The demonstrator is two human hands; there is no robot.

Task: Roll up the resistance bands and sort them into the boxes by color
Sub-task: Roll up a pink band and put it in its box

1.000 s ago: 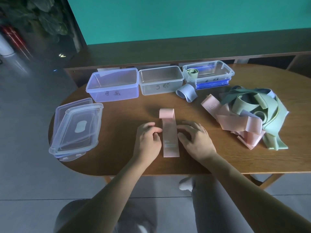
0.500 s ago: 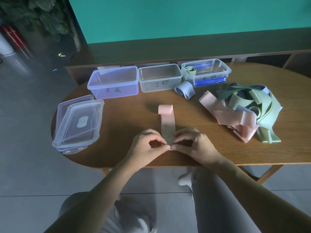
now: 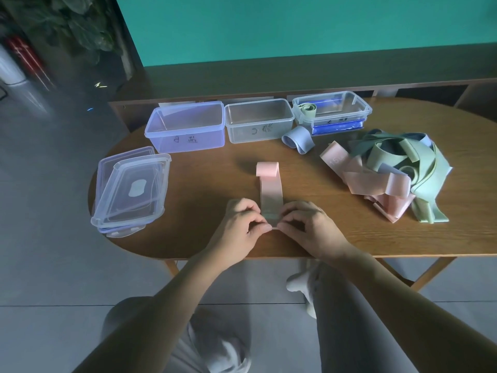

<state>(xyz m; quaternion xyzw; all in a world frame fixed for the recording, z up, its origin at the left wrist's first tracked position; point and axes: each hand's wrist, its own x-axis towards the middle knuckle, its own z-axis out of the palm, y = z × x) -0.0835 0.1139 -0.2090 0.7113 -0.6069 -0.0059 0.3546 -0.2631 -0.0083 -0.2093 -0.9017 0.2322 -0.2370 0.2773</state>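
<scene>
- Slid back to the near end of pink band (image 3: 271, 195) since a second ago
- Left hand (image 3: 242, 224), right hand (image 3: 309, 224) pinching it on worktop (image 3: 204, 189)

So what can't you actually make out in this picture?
- Near end of the pink band: head view, covered by the left hand and right hand.
- Writing on the boxes: too small and blurry.
- Band count in the pile: tangled, overlapping.
- Far shelf: too dark.

Handwritten marks on the middle box (image 3: 259, 121) stay illegible.
</scene>
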